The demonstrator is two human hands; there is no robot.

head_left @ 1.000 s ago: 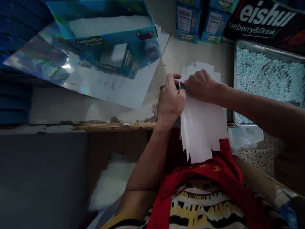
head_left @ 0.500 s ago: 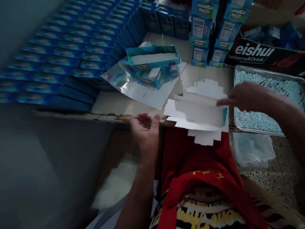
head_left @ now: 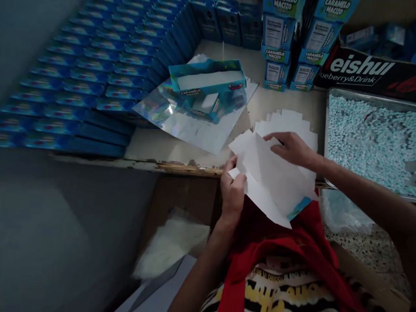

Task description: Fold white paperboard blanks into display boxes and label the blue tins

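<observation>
A flat unfolded carton blank [head_left: 276, 182], white side up with a blue printed edge at its lower right, is lifted over the table's front edge. My left hand [head_left: 233, 190] pinches its left edge. My right hand [head_left: 292, 148] presses on its upper part with fingers spread over the card. Under it lies a fanned stack of more white blanks [head_left: 289, 123] on the table [head_left: 156, 145].
An open blue "Caramelo Macizo" box [head_left: 208, 80] stands on a shiny holographic sheet [head_left: 191, 123]. Rows of blue boxes [head_left: 97, 73] fill the left; stacked boxes [head_left: 292, 39] stand behind. A metal tray of pale blue candies [head_left: 370, 138] sits at the right. A white bag [head_left: 172, 247] lies below the table.
My left hand came back up from below the table edge and took the blank's left edge. My right hand shifted left onto the blank, which is now lifted and tilted.
</observation>
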